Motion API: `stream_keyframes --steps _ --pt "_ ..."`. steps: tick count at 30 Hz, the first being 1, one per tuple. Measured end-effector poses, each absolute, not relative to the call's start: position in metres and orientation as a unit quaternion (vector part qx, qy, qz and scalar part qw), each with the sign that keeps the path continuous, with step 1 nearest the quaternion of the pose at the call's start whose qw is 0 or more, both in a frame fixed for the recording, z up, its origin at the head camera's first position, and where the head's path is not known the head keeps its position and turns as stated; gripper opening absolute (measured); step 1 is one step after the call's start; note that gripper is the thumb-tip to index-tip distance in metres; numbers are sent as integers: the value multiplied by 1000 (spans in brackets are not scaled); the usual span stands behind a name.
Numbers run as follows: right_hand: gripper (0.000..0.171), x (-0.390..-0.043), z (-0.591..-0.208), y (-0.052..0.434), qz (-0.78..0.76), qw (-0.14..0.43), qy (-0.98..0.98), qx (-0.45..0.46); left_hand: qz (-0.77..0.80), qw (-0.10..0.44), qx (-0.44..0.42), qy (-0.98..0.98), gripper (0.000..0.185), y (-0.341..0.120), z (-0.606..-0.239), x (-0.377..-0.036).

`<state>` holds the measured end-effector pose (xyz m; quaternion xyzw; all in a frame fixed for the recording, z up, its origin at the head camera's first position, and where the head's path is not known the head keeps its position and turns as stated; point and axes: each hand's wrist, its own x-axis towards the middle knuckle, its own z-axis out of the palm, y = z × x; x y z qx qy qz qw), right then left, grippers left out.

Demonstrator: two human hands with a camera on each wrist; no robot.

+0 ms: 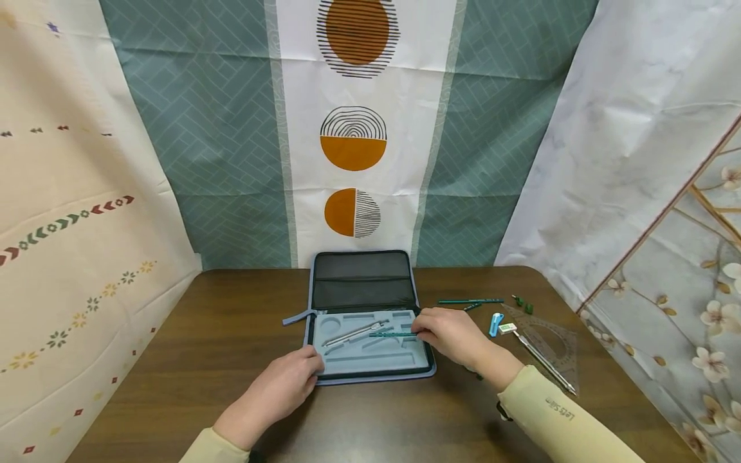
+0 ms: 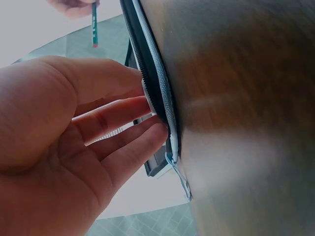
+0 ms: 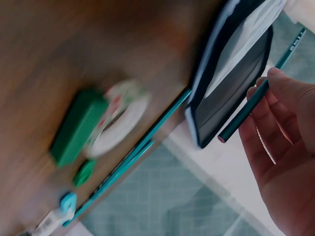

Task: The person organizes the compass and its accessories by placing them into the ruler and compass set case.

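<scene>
Table [image 1: 231,334]: dark wood grain, smooth, faint sheen. Case [image 1: 324,376]: grey cloth edge, matt foam tray, black mesh lid. Compass [image 1: 353,332]: shiny metal. Set square [image 1: 558,347]: clear glossy plastic.

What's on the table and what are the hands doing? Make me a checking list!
Surface: brown wooden table.
Job's things: open zip case with a grey moulded tray; a compass lies in it; a green pencil is over the tray.
Clutter: another green pencil, blue sharpener, white eraser, clear set square, small green bits.
Hands: left hand rests on the case's front left corner; right hand pinches the green pencil.
Cables: nothing seen.
Surroundings: patterned cloth backdrops behind and beside.
</scene>
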<state>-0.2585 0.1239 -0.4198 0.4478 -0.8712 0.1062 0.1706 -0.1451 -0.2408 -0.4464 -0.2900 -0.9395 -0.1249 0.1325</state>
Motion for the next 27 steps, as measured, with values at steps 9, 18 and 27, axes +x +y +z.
stream_keyframes --steps 9,18,27 --pt "15 -243 -429 92 127 152 -864 464 -122 143 -293 -938 21 -242 -447 -145" --pt "14 -230 -437 67 124 146 -857 477 -123 143 -292 -938 20 -242 -446 -146" --pt "14 -228 -442 55 122 136 -862 473 -128 132 -291 -939 19 -241 -447 -145"
